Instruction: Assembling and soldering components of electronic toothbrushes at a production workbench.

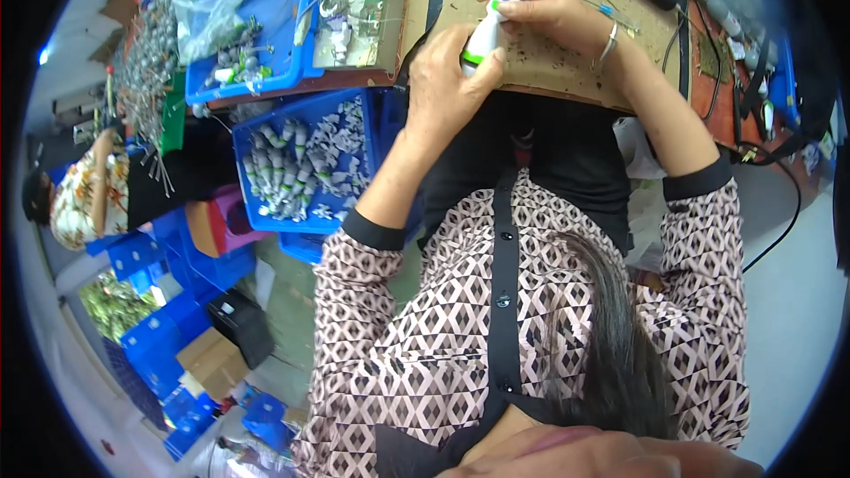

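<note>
A white, bottle-shaped plastic piece (481, 41) with green bands is held over the front part of the worktable, tilted with its narrow top away from me. My left hand (445, 80) is closed round its wide lower end, thumb along the near side. On the narrow top, my right hand (556, 16) pinches with thumb and fingers. A bangle circles my right wrist. Under both hands lies a brown cardboard sheet (567, 66) scattered with small dark bits. What the fingertips behind the piece touch is hidden.
Left of the sheet stands a box-like fixture (363, 22) with small parts. Beside it is a blue tray (282, 80) with plastic bags. A lower blue bin (257, 212) holds several similar grey-white pieces. Black cables (708, 80) run at right. Another person (88, 190) is at far left.
</note>
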Demonstrator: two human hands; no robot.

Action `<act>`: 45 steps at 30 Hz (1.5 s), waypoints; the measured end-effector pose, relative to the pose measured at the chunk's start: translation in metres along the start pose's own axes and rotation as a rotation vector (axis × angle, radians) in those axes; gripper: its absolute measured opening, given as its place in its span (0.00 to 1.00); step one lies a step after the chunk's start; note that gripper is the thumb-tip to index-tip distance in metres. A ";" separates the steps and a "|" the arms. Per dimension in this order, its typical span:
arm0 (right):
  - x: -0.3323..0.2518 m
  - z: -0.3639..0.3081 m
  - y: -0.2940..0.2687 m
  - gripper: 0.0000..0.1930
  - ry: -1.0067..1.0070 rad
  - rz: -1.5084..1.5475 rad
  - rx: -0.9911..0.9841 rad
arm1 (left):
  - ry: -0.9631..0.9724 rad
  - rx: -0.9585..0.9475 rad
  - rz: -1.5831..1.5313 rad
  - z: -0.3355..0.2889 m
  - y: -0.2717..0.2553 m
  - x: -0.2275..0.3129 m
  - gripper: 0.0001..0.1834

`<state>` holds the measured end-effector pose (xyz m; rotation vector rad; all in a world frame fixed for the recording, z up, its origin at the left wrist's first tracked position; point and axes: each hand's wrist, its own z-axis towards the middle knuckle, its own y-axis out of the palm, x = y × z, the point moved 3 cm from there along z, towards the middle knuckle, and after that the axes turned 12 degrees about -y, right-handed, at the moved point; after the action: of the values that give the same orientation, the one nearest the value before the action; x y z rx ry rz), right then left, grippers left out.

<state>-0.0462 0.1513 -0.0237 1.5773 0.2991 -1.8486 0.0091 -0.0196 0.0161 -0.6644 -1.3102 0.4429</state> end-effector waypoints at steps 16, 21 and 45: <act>-0.006 0.010 0.002 0.17 -0.078 -0.015 0.067 | -0.046 0.025 -0.030 -0.014 0.013 0.000 0.28; -0.012 -0.007 0.032 0.24 0.085 0.154 0.109 | -0.078 0.058 -0.308 -0.016 0.017 -0.008 0.41; 0.014 -0.030 0.045 0.15 -0.262 0.848 0.413 | 0.186 0.064 -0.178 -0.011 0.025 0.031 0.43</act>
<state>0.0054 0.1302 -0.0330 1.3634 -0.8019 -1.4309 0.0286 0.0161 0.0208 -0.5173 -1.1621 0.2705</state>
